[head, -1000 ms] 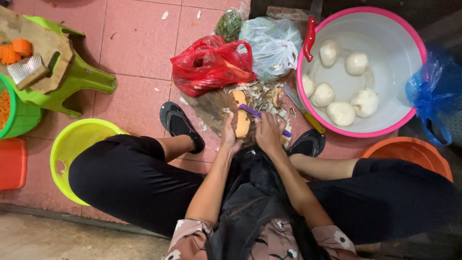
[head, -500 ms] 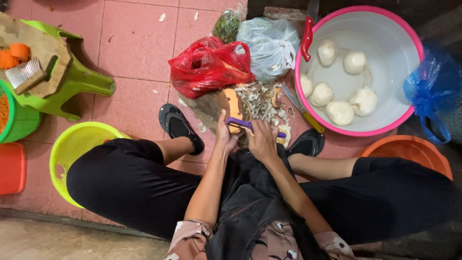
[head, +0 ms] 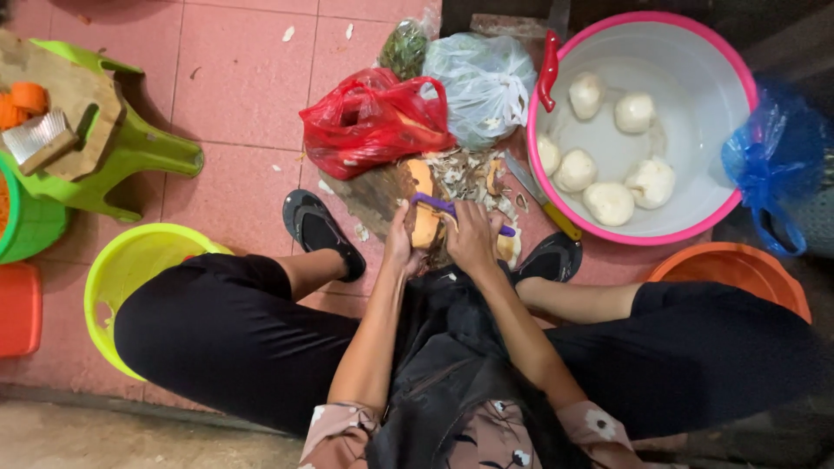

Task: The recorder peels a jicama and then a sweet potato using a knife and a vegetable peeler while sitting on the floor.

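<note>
1. Person squats on a pink tiled floor, seen from above; black trousers, black sandals, both arms reaching forward between the knees.
2. Left hand is wrapped around the lower end of a long orange-tan root vegetable, holding it upright-ish over a worn wooden chopping board; fingers closed on it.
3. Right hand is closed on a purple-handled peeler; the peeler lies across the root's upper part, touching it. Blade detail too small to tell.
4. Root vegetable sits between both hands, just in front of the knees, above the board.
5. Pile of pale peelings lies on the board just beyond the hands.
6. Yellow-handled kitchen knife lies on the floor right of the peelings, beside the basin.
7. Large white plastic basin with pink rim to the right front, holding several peeled white round roots.
8. Red plastic bag just beyond the board; clear plastic bag of greens beside it, touching it.
9. Blue plastic bag at the far right, next to the basin.
10. Orange plastic tub near the right knee.
11. Yellow-green plastic bowl by the left knee, partly hidden by the leg.
12. Green plastic stool at far left, tipped, with a wooden board on top.
</note>
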